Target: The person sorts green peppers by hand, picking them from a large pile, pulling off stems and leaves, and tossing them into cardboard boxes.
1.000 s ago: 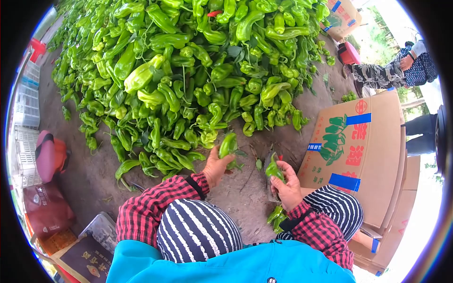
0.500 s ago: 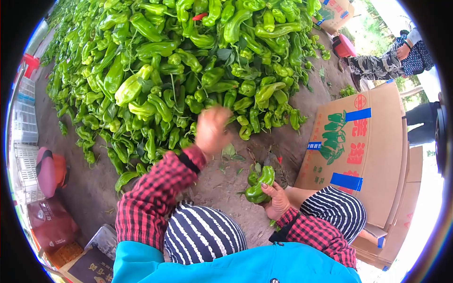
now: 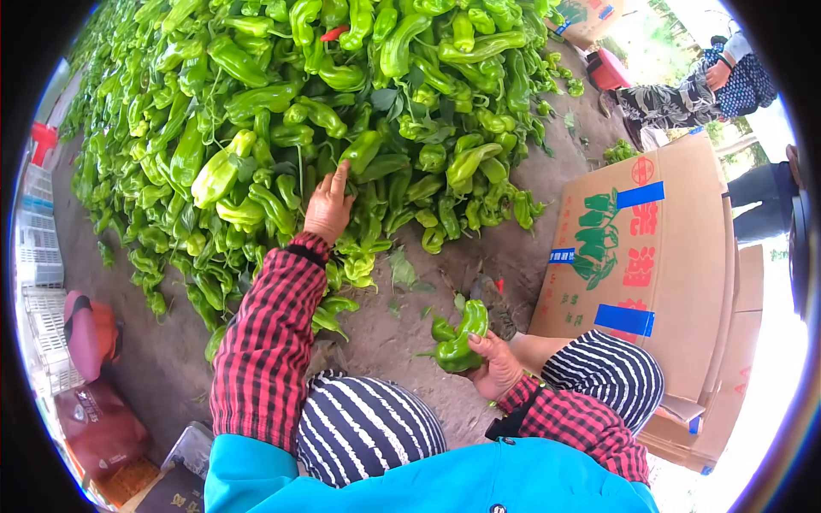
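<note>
A big heap of green peppers (image 3: 282,111) covers the ground ahead of me. My left hand (image 3: 328,208) is stretched out onto the near edge of the heap, fingers spread, the forefinger touching a green pepper (image 3: 362,150). My right hand (image 3: 491,363) stays low near my knee and grips a bunch of green peppers (image 3: 457,339). Both arms wear red checked sleeves with black-and-white striped covers.
A stack of flat cardboard boxes (image 3: 658,265) with blue tape lies at my right. Another person (image 3: 693,90) crouches at the far right by a pink stool (image 3: 605,70). White plastic crates (image 3: 36,231) and a pink bag (image 3: 85,329) stand at the left. Bare earth lies between heap and boxes.
My left hand let go of a pepper and reached forward onto the heap. My right hand now holds more peppers and has dropped lower.
</note>
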`<state>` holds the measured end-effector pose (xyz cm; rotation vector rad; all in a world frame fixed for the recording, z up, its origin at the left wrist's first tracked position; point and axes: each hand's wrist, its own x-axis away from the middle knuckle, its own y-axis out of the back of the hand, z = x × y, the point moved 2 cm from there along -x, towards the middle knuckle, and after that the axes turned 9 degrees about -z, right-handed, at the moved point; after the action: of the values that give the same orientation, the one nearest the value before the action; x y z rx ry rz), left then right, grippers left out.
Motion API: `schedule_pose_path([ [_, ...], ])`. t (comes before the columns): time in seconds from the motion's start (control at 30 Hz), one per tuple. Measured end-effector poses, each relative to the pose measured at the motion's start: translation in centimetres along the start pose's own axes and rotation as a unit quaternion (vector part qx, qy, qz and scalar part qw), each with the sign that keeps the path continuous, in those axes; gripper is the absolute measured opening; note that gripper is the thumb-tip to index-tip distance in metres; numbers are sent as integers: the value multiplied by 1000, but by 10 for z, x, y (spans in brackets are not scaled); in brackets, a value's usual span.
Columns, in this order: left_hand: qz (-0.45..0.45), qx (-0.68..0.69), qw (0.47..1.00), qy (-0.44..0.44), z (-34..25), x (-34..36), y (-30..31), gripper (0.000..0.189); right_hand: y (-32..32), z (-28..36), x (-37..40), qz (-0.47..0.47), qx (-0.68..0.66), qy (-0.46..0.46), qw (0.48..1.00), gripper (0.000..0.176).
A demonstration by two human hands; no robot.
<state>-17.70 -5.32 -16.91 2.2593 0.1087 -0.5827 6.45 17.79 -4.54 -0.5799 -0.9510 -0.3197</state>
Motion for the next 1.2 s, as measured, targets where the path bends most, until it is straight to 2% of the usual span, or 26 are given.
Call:
schedule_pose_path([
  [0.03,3,55,998,43,-7,6,9,69,-1,0,0,2,0,-2,1000,38],
  [0.07,-72,112,989,71,-9,15,16,58,-1,-1,1,1,6,-10,1000,37],
  [0.1,-73,110,989,72,-10,19,19,58,-1,-1,1,-2,11,-17,1000,36],
  [0.17,-136,196,959,156,-8,28,27,48,-1,-2,2,-1,19,-14,1000,36],
  [0.23,-152,204,952,169,-17,37,40,43,0,-4,2,3,28,-13,1000,35],
  [0.33,-158,417,844,297,-27,51,46,39,1,-4,1,4,52,5,999,42],
  [0.37,-158,417,844,297,-29,56,49,39,2,-4,1,10,28,-2,1000,38],
  [0.43,-158,561,690,429,-31,64,55,36,2,-5,1,19,5,-9,1000,35],
  [0.47,-182,574,659,450,-30,67,53,34,3,-6,0,12,-8,-3,1000,35],
  [0.5,-183,574,659,450,-33,67,58,34,4,-6,0,5,-21,3,1000,36],
  [0.57,-195,576,610,508,-39,70,67,31,5,-7,-2,19,-33,17,999,38],
  [0.63,-202,565,613,514,-37,75,67,27,2,-5,-1,33,-44,33,998,40],
  [0.7,-196,539,615,542,-33,84,65,21,-4,0,2,64,-83,1,994,46],
  [0.73,-180,533,648,513,-31,88,64,18,-6,3,2,65,-83,1,994,46],
  [0.77,-180,533,648,513,-28,92,60,18,-8,4,3,90,-90,-20,992,49],
  [0.87,-120,318,856,390,-20,100,58,17,-14,6,9,120,-73,-59,988,54],
  [0.9,-121,317,856,390,-22,99,61,17,-15,6,10,124,-49,-75,988,56],
  [0.97,-123,126,965,194,-33,95,72,16,-8,2,4,119,-20,-63,991,58],
  [1.1,-119,127,974,143,-59,94,90,12,-1,0,1,116,37,-65,990,64],
  [1.13,-122,101,983,96,-65,94,95,12,-1,1,1,115,37,-66,990,64],
  [1.17,-122,102,983,97,-67,94,99,12,-3,4,2,123,27,-65,990,67],
  [1.2,-108,107,988,34,-73,93,104,12,-6,7,3,132,17,-65,989,70],
])
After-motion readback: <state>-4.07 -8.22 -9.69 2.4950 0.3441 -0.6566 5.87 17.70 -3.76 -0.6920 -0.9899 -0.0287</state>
